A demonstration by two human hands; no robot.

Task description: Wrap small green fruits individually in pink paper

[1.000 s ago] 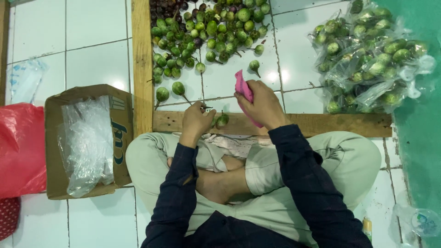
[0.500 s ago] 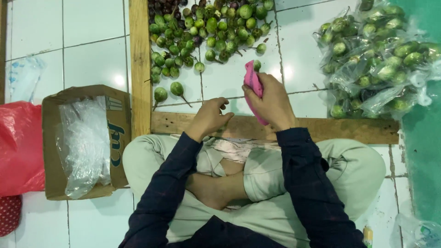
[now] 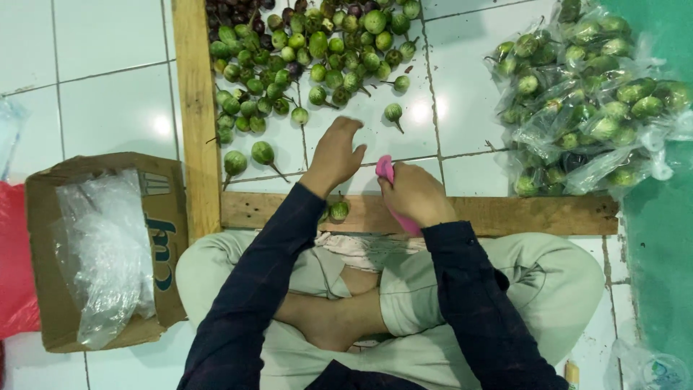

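Observation:
My left hand (image 3: 336,153) is stretched forward over the white tiles with its fingers apart and nothing in it, just short of the heap of small round green eggplants (image 3: 310,58). My right hand (image 3: 413,193) is closed around a pink object (image 3: 385,170), held above the wooden plank (image 3: 505,214) in front of my crossed legs. Two small green eggplants (image 3: 335,211) lie on the plank under my left wrist. Loose eggplants (image 3: 261,153) sit left of my left hand.
A wooden frame (image 3: 195,108) borders the heap on the left. Clear plastic bags filled with green eggplants (image 3: 585,101) are piled at the right. A cardboard box (image 3: 108,245) holding clear plastic bags stands at my left, beside a red bag (image 3: 14,267).
My left hand has left the plank and reached forward toward the heap, opening its fingers. My right hand with the pink object has stayed near the plank.

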